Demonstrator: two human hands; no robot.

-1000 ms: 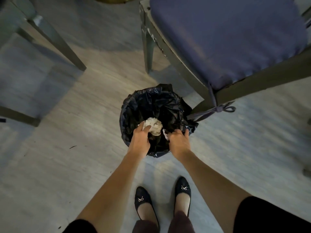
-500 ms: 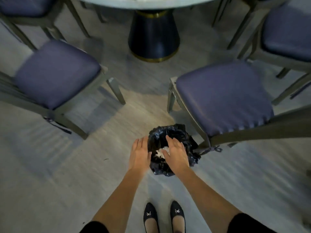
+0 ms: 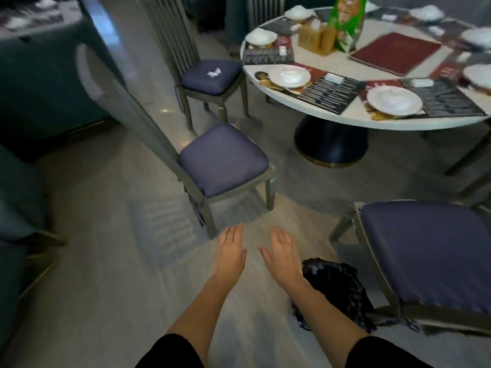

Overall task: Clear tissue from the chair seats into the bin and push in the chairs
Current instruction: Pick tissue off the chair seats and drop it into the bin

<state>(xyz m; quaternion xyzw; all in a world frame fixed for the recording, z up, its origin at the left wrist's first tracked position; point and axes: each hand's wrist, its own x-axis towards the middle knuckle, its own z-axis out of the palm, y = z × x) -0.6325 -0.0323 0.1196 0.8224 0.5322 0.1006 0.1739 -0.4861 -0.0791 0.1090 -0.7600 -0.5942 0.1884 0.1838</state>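
Both hands are stretched out flat over the floor, palms down and fingers straight, holding nothing: the left hand (image 3: 229,252) sits just beside the right hand (image 3: 283,252), with a narrow strip of bare floor between them. The bin (image 3: 337,290), lined with a crumpled black bag, stands on the floor at about 4 o'clock from the right hand, partly hidden by the right forearm and close against the front corner of the near chair (image 3: 425,251) at 3 o'clock; what lies inside the bin cannot be seen. At 12 o'clock from the hands a middle chair (image 3: 221,159) stands pulled out from the round surface (image 3: 393,123), its blue cushion bare. Further off at 12 o'clock a far chair (image 3: 212,77) carries a small white piece of tissue (image 3: 214,73) on its cushion. The round surface, at 1 o'clock, holds white plates (image 3: 394,99), dark placemats, a red menu (image 3: 396,51) and a green packet (image 3: 345,22).
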